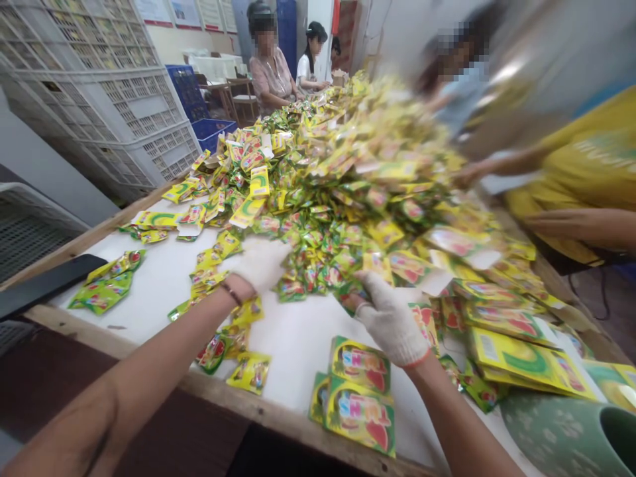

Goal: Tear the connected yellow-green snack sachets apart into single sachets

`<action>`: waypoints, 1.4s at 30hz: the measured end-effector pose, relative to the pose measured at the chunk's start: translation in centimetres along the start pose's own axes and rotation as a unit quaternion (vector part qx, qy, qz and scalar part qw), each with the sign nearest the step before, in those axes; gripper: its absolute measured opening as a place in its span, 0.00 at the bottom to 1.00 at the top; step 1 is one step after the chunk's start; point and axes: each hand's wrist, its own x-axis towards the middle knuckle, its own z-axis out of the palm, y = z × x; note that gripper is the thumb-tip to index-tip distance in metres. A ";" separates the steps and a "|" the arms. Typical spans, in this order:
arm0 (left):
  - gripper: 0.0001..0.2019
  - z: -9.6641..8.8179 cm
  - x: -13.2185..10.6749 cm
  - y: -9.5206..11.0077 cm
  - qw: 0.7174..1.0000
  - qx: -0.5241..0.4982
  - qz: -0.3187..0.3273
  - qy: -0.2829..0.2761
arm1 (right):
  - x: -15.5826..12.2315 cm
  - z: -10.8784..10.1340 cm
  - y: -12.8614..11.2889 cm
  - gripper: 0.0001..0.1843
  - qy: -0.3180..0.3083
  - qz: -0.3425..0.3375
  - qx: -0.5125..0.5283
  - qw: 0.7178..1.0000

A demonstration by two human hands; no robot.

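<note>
My left hand point(262, 264), in a white knit glove, reaches to the near edge of a heap of small green-and-red packets point(318, 255). Its fingers are blurred and partly hidden among them. Across from it my right hand point(392, 319), gloved too, has its fingers closed on a small green packet point(348, 295) at the heap's edge. Loose yellow packets point(251, 371) lie under and beside my left forearm. Flat printed cards point(360, 414) overlap near the front edge, left of my right forearm.
Yellow cartons point(521, 358) pile up at right, beside a green flowered cup point(556, 430). A dark flat object point(54, 288) lies on the left edge. White crates point(114, 119) are stacked at left. A person in yellow point(586, 172) stands at right; others work farther back.
</note>
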 end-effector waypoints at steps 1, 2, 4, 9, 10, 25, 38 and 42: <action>0.10 -0.3 0.0 -0.1 1.000 0.010 -0.019 0.007 | -0.2 0.1 0.1 0.17 -0.006 0.010 0.016 1.000; 0.10 -0.6 -0.2 -0.3 0.999 0.022 -0.045 0.021 | -0.3 0.1 0.2 0.17 -0.012 0.017 0.026 0.999; 0.13 -1.3 -0.7 -0.7 0.991 0.050 -0.094 0.075 | -0.5 0.1 0.4 0.15 -0.027 0.030 0.040 0.998; 0.07 -0.5 -2.2 -0.5 0.996 0.005 0.064 0.068 | -0.6 0.1 0.1 0.15 -0.018 0.065 0.124 0.990; 0.04 0.0 -2.3 -0.4 0.994 -0.018 0.091 0.050 | -0.6 0.0 -0.1 0.13 -0.030 0.073 0.155 0.985; 0.16 -0.1 -6.9 7.4 0.708 -0.678 -0.188 -0.069 | -1.4 -0.2 -2.5 0.14 -0.100 0.098 0.271 0.952; 0.14 0.1 -8.4 10.5 0.485 -0.842 -0.217 -0.091 | -1.6 0.1 -2.2 0.10 -0.072 0.102 0.228 0.965; 0.15 0.4 -8.2 11.5 0.494 -0.837 -0.235 -0.033 | -1.8 0.1 -2.8 0.10 -0.044 0.087 0.190 0.977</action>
